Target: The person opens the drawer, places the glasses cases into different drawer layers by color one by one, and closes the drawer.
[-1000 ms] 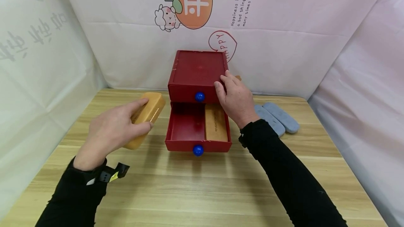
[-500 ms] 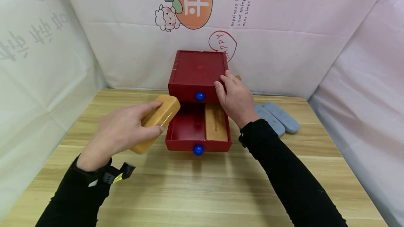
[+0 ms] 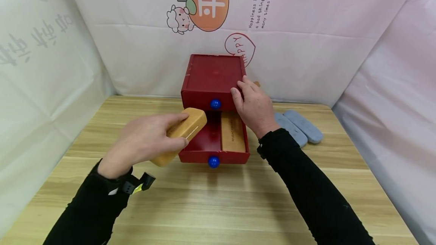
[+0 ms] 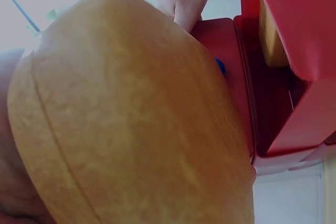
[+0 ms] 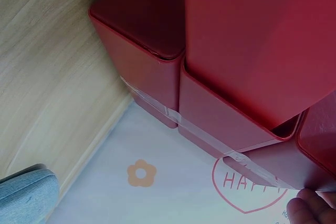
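My left hand (image 3: 143, 141) grips a tan leathery glasses case (image 3: 192, 124) between thumb and fingers, tilted, its far end overlapping the left part of the pulled-out lower drawer (image 3: 197, 157) in the head view. In the left wrist view that case (image 4: 131, 108) fills most of the frame, with a seam along one side. A second tan case (image 3: 233, 135) lies lengthwise in the drawer's right side. The red drawer cabinet (image 3: 216, 73) has blue knobs, and its upper drawer is closed. My right hand (image 3: 255, 105) rests on the cabinet's top right edge, fingers nearly straight.
Two blue-grey oblong cases (image 3: 303, 126) lie side by side on the wooden table (image 3: 211, 207), right of the cabinet, partly behind my right wrist. A printed white cloth (image 3: 143, 59) stands behind the cabinet and along both sides.
My left hand has carried the tan glasses case rightward, from left of the cabinet to over the open drawer's left edge. My right hand and the cabinet have stayed in place.
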The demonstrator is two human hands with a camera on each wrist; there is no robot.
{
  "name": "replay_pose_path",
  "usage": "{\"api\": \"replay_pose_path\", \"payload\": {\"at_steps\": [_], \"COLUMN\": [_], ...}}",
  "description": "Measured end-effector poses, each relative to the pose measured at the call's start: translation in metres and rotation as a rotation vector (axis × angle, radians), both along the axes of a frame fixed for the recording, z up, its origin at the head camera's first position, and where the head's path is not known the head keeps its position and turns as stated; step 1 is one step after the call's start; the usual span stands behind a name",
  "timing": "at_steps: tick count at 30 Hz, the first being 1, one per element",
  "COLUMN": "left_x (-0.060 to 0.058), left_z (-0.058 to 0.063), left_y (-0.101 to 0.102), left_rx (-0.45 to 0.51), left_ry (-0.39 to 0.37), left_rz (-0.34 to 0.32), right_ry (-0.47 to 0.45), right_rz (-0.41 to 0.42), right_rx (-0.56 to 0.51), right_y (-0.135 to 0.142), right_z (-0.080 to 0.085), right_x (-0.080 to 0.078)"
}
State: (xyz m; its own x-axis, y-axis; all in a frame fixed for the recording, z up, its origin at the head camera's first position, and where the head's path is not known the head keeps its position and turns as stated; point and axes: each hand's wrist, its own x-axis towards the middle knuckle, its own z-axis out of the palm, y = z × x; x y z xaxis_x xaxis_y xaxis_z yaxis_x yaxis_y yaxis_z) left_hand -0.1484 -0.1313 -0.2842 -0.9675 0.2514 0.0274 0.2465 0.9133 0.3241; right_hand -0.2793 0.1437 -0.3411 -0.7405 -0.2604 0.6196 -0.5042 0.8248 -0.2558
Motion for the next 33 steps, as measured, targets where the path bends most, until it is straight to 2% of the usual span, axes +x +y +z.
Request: {"api": "replay_pose_path", "payload": {"at_steps": [13, 21, 33], "left_x": [-0.015, -0.027, -0.041], "left_z": [-0.003, -0.007, -0.010], "left_y": [0.019, 0.028, 0.044], "left_rx": [-0.046, -0.086, -0.124], "left_ry": [-0.046, -0.097, -0.109], "left_rz": [-0.029, -0.017, -0.011], "right_ry": [-0.003, 0.028, 0.020], "right_rz": [0.004, 0.012, 0.006], "right_rx": [-0.016, -0.016, -0.017], "right_y": [0.000, 0.000, 0.000], "right_z": [-0.001, -0.002, -0.003], "right_x": [0.000, -0.001, -0.001]}}
